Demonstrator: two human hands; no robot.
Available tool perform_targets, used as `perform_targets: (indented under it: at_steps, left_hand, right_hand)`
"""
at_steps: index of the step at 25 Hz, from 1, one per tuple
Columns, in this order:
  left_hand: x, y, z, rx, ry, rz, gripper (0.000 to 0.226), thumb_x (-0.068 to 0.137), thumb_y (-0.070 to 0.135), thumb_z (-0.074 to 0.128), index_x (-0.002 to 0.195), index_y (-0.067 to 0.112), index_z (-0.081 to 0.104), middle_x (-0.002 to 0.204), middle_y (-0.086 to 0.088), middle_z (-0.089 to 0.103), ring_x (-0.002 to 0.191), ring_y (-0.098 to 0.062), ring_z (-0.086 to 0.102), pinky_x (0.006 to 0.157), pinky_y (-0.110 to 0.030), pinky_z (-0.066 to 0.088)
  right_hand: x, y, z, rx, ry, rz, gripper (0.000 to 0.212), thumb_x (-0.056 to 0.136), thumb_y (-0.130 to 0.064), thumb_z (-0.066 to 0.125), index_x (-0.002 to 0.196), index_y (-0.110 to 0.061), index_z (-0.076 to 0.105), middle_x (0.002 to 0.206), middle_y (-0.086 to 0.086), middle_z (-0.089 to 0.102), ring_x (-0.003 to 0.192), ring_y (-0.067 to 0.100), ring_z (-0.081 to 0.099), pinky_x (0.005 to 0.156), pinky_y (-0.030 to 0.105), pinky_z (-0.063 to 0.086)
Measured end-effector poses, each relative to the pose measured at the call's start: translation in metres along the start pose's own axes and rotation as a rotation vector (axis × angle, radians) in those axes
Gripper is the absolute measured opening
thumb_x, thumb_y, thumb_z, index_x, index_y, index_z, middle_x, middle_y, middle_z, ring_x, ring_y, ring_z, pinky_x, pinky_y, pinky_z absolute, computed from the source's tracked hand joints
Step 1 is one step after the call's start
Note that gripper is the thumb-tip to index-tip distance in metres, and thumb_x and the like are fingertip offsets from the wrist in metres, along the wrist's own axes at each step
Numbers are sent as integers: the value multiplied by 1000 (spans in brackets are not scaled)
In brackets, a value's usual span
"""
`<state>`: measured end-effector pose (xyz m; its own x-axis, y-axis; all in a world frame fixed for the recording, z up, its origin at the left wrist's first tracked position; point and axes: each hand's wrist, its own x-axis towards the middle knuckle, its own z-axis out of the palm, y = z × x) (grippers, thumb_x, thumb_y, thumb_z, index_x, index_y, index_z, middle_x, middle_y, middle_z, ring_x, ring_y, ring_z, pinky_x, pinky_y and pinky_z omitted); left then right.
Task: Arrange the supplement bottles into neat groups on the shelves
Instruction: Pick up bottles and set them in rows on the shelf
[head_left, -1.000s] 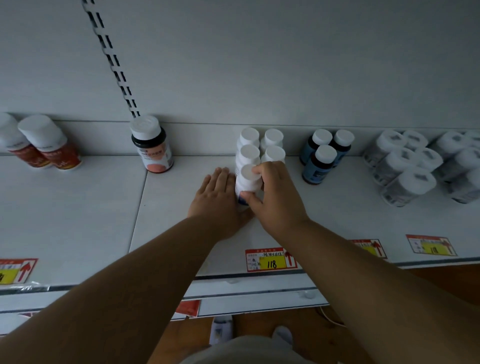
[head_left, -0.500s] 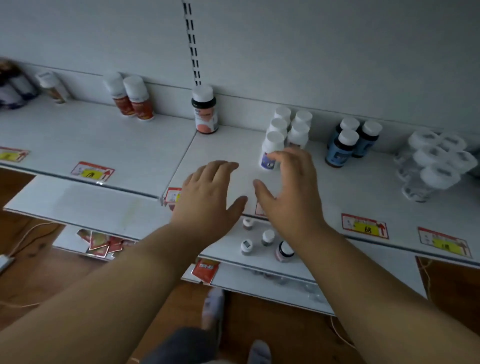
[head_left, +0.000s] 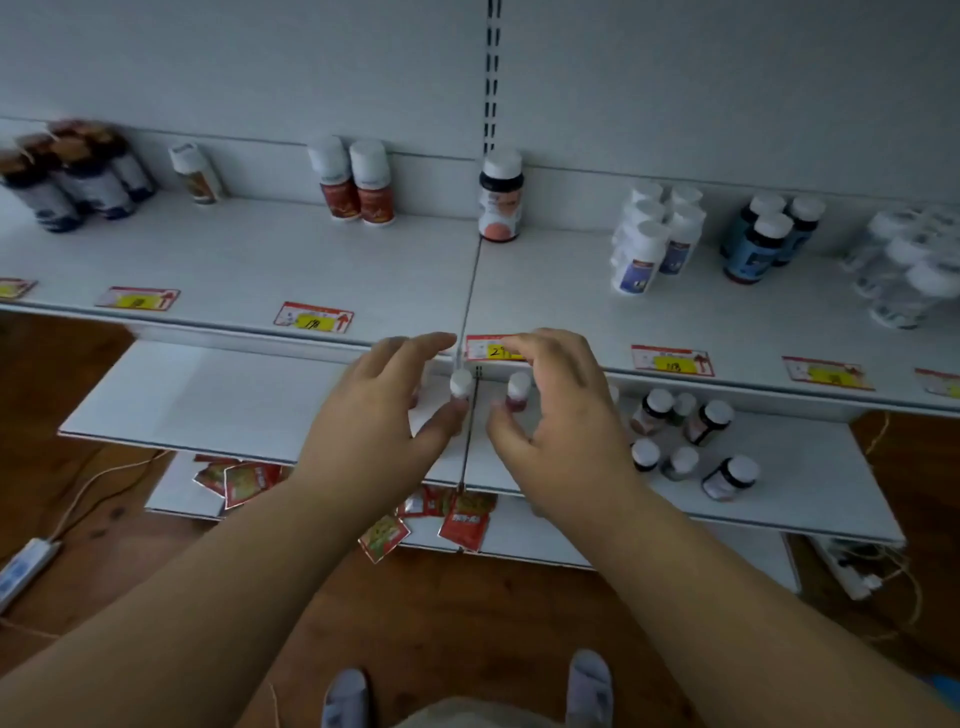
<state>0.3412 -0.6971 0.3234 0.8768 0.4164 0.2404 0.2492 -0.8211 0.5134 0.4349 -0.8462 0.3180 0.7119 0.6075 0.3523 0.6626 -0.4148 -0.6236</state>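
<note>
My left hand (head_left: 382, 415) and my right hand (head_left: 563, 415) hover over the lower shelf (head_left: 208, 400), fingers spread and loosely bent, holding nothing. Two small red bottles with white caps stand between them: one (head_left: 460, 385) by my left thumb, the other (head_left: 518, 391) under my right fingers. I cannot tell whether either hand touches its bottle. On the upper shelf (head_left: 363, 260) stand a group of white bottles (head_left: 649, 244), three blue bottles (head_left: 763, 239), a single pink-labelled bottle (head_left: 500, 200) and a pair of red bottles (head_left: 358, 182).
Several loose small bottles (head_left: 685, 441) stand scattered on the lower shelf's right part. Dark bottles (head_left: 72, 171) and a lone bottle (head_left: 195, 171) sit far left above, clear white-capped bottles (head_left: 904, 265) far right. Red packets (head_left: 249, 480) lie on the bottom shelf. A power strip (head_left: 21, 571) lies on the floor.
My right hand let go of the white bottle on the upper shelf. Both hands drew back and dropped to the lower shelf, and my view swung left and down.
</note>
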Motion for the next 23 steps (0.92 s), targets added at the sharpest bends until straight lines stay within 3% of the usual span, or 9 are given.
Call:
perform_targets:
  at_steps: [3, 6, 12, 16, 17, 20, 23]
  left_hand:
    - [-24, -74, -24, 178, -33, 78, 55, 87, 48, 62, 137, 31, 47, 133, 1, 52, 118, -23, 50, 94, -42, 45]
    - [-35, -142, -23, 208, -44, 68, 58, 86, 44, 67, 138, 27, 47, 127, -5, 56, 114, -28, 53, 91, -46, 47]
    - [-15, -248, 75, 218, -155, -50, 68, 82, 47, 66, 142, 25, 44, 140, -6, 50, 125, -35, 48, 98, -53, 44]
    - [-6, -310, 166, 157, -161, -109, 65, 82, 47, 62, 142, 26, 46, 135, -7, 56, 120, -36, 52, 97, -53, 46]
    - [-5, -319, 187, 152, -180, -115, 66, 82, 48, 60, 142, 27, 44, 134, -6, 56, 120, -34, 51, 97, -51, 46]
    - [3, -335, 237, 130, -217, -141, 65, 86, 53, 53, 146, 32, 36, 139, -2, 50, 125, -28, 47, 101, -46, 43]
    - [7, -347, 278, 92, -222, -177, 67, 88, 55, 54, 148, 36, 30, 145, 0, 42, 130, -25, 41, 105, -42, 38]
  right_hand:
    - [-15, -35, 64, 1, -46, 73, 47, 87, -25, 65, 131, -28, 48, 133, -10, 40, 114, -3, 41, 96, 19, 40]
    - [-20, -50, 121, -27, -140, 150, 49, 90, -29, 65, 133, -34, 42, 125, -26, 29, 109, -18, 34, 86, 5, 31]
    - [-10, 15, 235, -93, -269, 227, 46, 89, -32, 65, 131, -31, 49, 133, -14, 44, 123, 0, 41, 86, 2, 32]
    - [3, 97, 323, -65, -352, 354, 33, 89, -27, 69, 115, -30, 50, 128, -11, 48, 106, -5, 47, 75, -7, 35]
    - [8, 119, 341, -61, -350, 403, 35, 88, -27, 71, 115, -30, 48, 129, -9, 49, 107, -4, 50, 78, -2, 41]
    - [18, 180, 386, -46, -238, 487, 62, 83, -37, 76, 133, -31, 39, 140, -2, 50, 127, 14, 52, 100, 33, 50]
    - [26, 218, 422, -8, -232, 492, 77, 81, -37, 78, 142, -37, 30, 142, 1, 47, 129, 18, 51, 105, 41, 47]
